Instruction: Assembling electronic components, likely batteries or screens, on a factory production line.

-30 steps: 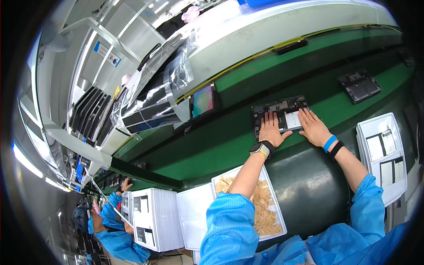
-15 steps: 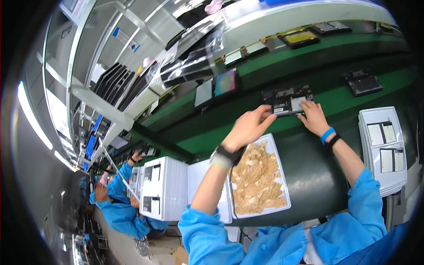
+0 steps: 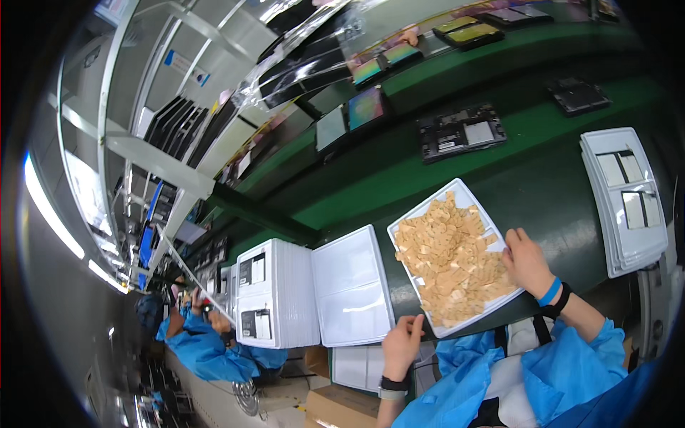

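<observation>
A white tray (image 3: 467,187) heaped with small flat tan pieces (image 3: 453,257) lies tilted to one side on the dark green bench in front of me. My right hand (image 3: 526,262) is at the tray's right rim, fingers curled against it beside the pieces. Just off the near left corner is my left hand (image 3: 403,346), its fingers loosely bent and a little apart, with nothing visible in them. Farther back on the bench lies an opened electronic device (image 3: 462,133), dark with a pale rectangular part, out of reach of both hands.
Left of the tray is a shallow white tray (image 3: 353,285), then a stack of white trays (image 3: 296,292) with dark-and-white parts. More trays (image 3: 606,214) are stacked at the right. Several devices (image 3: 578,96) lie along the bench. A co-worker in blue (image 3: 207,349) works at far left.
Both hands have left the opened device and come down to the tray of tan pieces. The tray now sits turned at an angle. The view has shifted slightly.
</observation>
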The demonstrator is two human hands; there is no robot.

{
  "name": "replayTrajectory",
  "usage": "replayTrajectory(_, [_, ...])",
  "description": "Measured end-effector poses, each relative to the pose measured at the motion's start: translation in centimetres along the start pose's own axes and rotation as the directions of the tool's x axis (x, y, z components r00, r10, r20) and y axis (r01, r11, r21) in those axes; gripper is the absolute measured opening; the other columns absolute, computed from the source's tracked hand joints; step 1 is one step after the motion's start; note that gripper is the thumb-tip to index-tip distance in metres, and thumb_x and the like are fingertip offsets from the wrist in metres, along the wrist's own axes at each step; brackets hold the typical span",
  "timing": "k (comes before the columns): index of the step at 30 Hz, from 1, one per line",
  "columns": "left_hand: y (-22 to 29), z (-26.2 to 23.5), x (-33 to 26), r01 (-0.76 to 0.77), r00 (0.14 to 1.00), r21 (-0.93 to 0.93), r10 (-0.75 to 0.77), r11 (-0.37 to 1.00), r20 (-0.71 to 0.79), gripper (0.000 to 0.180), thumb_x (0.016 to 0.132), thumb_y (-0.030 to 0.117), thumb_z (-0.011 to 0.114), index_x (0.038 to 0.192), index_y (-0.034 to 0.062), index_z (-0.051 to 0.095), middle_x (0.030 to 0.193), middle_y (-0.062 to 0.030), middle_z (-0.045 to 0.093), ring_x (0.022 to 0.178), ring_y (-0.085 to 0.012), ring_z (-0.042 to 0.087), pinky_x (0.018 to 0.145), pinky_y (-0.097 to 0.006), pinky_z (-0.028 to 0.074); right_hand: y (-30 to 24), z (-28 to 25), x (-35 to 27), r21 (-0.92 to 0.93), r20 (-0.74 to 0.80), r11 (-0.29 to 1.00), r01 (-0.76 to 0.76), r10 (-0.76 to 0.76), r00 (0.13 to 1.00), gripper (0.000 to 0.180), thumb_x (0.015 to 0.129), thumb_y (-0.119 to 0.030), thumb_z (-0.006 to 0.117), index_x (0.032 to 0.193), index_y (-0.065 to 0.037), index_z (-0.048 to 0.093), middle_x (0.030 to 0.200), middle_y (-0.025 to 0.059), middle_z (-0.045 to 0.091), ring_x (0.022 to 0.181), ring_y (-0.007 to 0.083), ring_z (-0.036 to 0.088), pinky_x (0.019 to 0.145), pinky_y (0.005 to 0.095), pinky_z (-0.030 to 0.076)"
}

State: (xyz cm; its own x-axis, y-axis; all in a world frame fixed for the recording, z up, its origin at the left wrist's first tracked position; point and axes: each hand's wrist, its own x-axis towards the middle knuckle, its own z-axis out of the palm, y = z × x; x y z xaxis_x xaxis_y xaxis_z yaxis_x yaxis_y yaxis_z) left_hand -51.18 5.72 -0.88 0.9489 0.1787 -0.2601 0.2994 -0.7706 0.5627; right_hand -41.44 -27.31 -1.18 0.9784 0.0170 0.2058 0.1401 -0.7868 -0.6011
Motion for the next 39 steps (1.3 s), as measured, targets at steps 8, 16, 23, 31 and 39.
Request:
replayTrajectory(8, [3.8,5.6,-0.9,-0.351,0.932,0.07,0.356,0.934,-0.064,0.026,0.103,0.024,0.065,0.115,0.0028,0.056,0.07,-0.0102,0.067,0.063,-0.0351,0.069,0.059,-0.047,0.052,5.8,0.7,-8.5,0.637,-0.076,0.749,-0.184,0.298,0.951,0.043,0.099,0.001,0.063,0.14,0.006,0.051,0.101,0.0158,0.072,0.082,0.0215,0.072,0.074,0.0329,0.057])
replayTrajectory(16, [11.7,3.4,-2.3,-0.569,0.822,-0.189,0.557,0.801,-0.113,0.02,0.091,0.004,0.077,0.101,0.0034,0.061,0.061,-0.0005,0.049,0.053,-0.0109,0.048,0.054,-0.028,0.041,4.8,-5.7,-15.8,0.92,-0.139,0.387,-0.059,0.462,0.876,0.045,0.105,0.0,0.057,0.149,0.008,0.049,0.133,0.0146,0.066,0.112,0.0153,0.068,0.095,0.0299,0.057])
replayTrajectory(23, [17.9,6.3,-5.5,-0.725,0.596,-0.364,0.797,0.585,0.095,0.015,0.094,0.003,0.074,0.106,0.0012,0.065,0.066,-0.0007,0.054,0.06,-0.0073,0.051,0.059,-0.024,0.042,3.7,-11.8,-27.0,0.863,-0.43,0.502,0.06,0.666,0.61,0.05,0.105,-0.003,0.058,0.152,0.008,0.047,0.137,0.015,0.067,0.122,0.0159,0.064,0.105,0.0314,0.05])
replayTrajectory(31, [23.2,11.0,-10.5,-0.665,0.111,-0.659,0.92,0.35,0.376,0.03,0.102,0.005,0.065,0.131,0.0006,0.059,0.081,-0.0069,0.065,0.067,-0.0152,0.064,0.063,-0.029,0.051,3.1,-12.9,-45.3,0.837,-0.509,0.541,-0.083,0.825,0.246,0.051,0.107,-0.014,0.057,0.152,0.007,0.048,0.141,0.0131,0.065,0.125,0.0162,0.063,0.107,0.0311,0.049])
replayTrajectory(39, [22.6,10.7,0.0,-0.925,0.348,-0.141,0.936,0.352,0.054,0.009,0.098,0.007,0.07,0.102,0.0026,0.075,0.092,-0.0096,0.071,0.08,-0.0189,0.065,0.074,-0.032,0.053,4.9,-7.8,-52.7,0.861,-0.496,0.496,-0.113,0.868,0.027,0.049,0.107,-0.017,0.058,0.151,0.004,0.051,0.146,0.0113,0.062,0.129,0.017,0.06,0.11,0.031,0.046])
